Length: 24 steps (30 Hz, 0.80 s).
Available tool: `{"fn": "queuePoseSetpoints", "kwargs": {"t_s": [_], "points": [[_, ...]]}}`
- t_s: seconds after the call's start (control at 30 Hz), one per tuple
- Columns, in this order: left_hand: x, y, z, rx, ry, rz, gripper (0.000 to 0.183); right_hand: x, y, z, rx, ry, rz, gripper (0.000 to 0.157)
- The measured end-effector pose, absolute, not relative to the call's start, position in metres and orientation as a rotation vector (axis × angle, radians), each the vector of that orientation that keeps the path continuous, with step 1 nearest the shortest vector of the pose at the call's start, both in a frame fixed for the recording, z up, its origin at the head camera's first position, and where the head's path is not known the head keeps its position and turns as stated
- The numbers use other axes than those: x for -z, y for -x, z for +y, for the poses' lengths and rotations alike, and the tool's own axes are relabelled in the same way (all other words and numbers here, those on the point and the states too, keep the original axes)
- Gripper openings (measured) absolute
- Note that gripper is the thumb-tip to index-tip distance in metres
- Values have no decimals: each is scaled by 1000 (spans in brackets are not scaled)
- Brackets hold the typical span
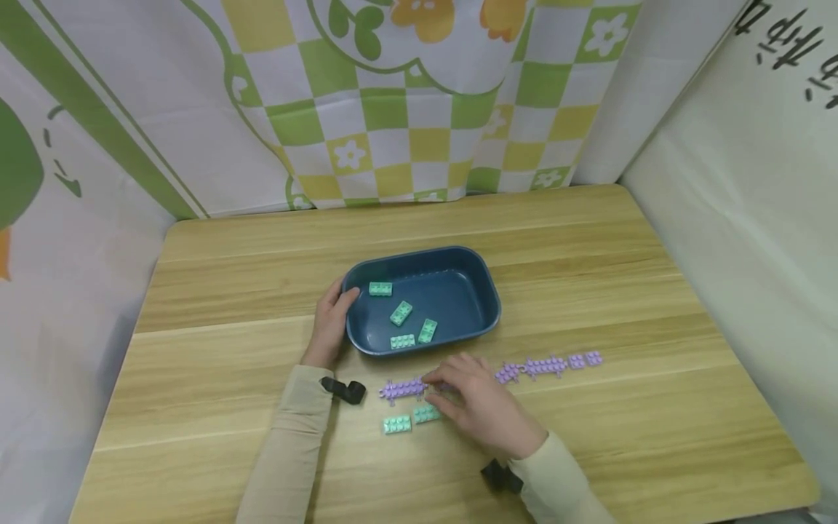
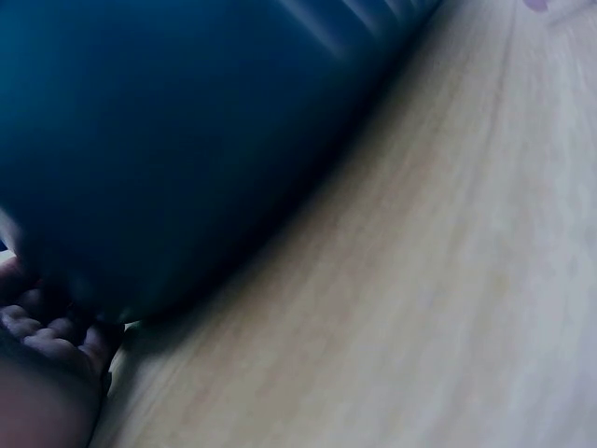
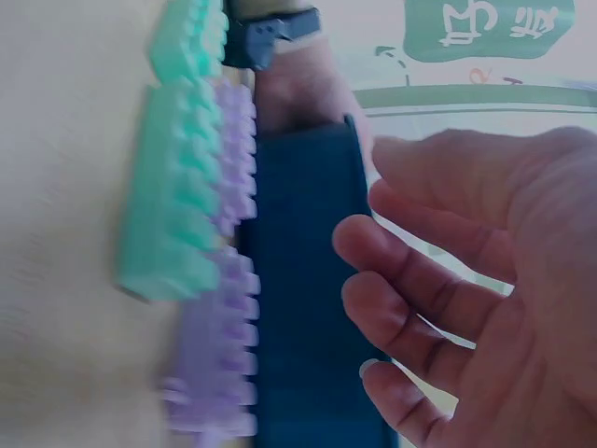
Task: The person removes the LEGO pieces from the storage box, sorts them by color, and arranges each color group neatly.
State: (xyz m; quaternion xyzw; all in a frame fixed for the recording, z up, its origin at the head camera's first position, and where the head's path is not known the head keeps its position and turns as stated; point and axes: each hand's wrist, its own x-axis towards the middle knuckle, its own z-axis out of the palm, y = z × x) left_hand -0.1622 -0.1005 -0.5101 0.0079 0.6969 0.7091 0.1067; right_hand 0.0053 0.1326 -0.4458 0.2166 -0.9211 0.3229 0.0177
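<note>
My left hand [image 1: 329,324] grips the left end of a dark blue plastic bin [image 1: 452,291], thumb over its rim and fingers against the outer wall. In the left wrist view, curled fingers [image 2: 56,341] lie against the bin's lower edge. My right hand [image 1: 483,407] hovers over a row of purple building bricks [image 1: 402,389], partly hiding it; its fingers [image 3: 401,252] are loosely bent with nothing between them. Nearest to me, two mint-green building bricks [image 1: 397,424] lie studs up, the right one partly under the right hand. Several more green bricks [image 1: 401,313] lie scattered inside the bin.
The purple row continues right to small square bricks [image 1: 593,357]. A wooden table [image 1: 229,291] bears everything, with a checked green and yellow cloth [image 1: 419,138] hanging behind it and white sheets at both sides. Black wrist straps [image 1: 343,390] are on both sleeves.
</note>
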Motion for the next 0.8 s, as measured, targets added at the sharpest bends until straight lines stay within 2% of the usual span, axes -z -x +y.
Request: {"fn": "queuePoseSetpoints", "kwargs": {"t_s": [0.33,0.8], "points": [[513,164,-104,-2110,-25,2057,44,427,50,118,-966,-662,-2773,19],[514,166,-102,-2136,-81,2066,41,429,108,94,-958,-580,-2933,24]]}}
